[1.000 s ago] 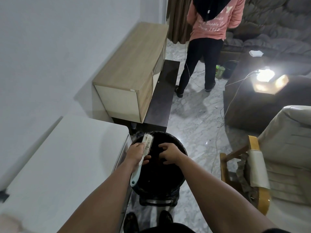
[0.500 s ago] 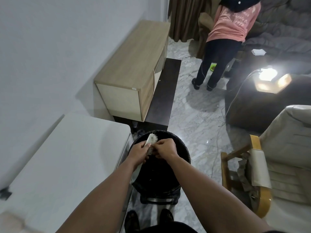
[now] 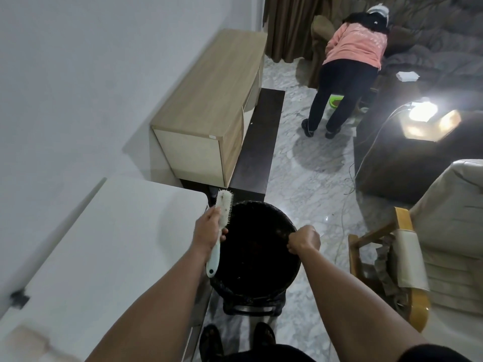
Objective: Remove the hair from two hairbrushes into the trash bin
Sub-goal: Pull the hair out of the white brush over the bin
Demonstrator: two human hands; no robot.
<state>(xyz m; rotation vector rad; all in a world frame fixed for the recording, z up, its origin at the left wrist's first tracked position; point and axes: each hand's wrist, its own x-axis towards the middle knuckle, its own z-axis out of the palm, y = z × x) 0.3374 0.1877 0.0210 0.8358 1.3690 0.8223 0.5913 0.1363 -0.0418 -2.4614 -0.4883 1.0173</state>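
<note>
The left hand (image 3: 209, 231) has its grip curled round the middle of a white plastic hairbrush (image 3: 219, 231), between head and handle; the oval head points to the far side with short pale bristles facing right, and the slim handle ends in a rounded tip with a hole on the near side. The brush hangs at the left rim of the round black trash bin (image 3: 264, 293), which stands on the marbled floor (image 3: 308, 184) just right of a smooth white worktop (image 3: 99, 246). The right hand (image 3: 304, 241) sits above the bin's right rim with its grip bunched, fingertips pressed together and turned down; whether it pinches any hair is too small to tell. The bin's inside is dark and its contents hard to make out. Far left stands a pale wood cabinet (image 3: 209, 100). A wooden armchair (image 3: 407, 257) is cut off at right.
</note>
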